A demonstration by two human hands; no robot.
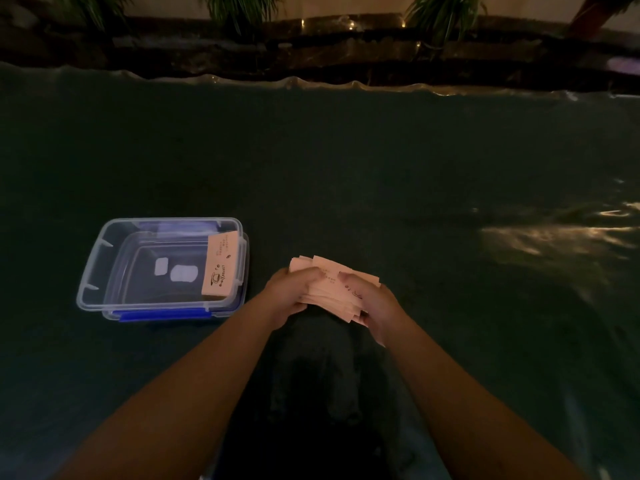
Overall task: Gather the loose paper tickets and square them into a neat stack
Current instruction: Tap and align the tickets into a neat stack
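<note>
A bunch of pale pink paper tickets (pixel 330 289) is held between both my hands just above the dark green table. The sheets are fanned and uneven, with corners sticking out at the far side. My left hand (pixel 292 294) grips the bunch's left side with the thumb on top. My right hand (pixel 372 303) clasps the right side, thumb pressing on the top ticket. A squared stack of the same tickets (pixel 221 265), printed with a coffee cup, leans against the right wall inside a clear plastic box (pixel 91 271).
The clear box with blue clips sits on the table to the left of my hands. The dark green table cover (pixel 381 161) stretches far ahead and to the right. A dark ledge with plants (pixel 239 15) runs along the far edge.
</note>
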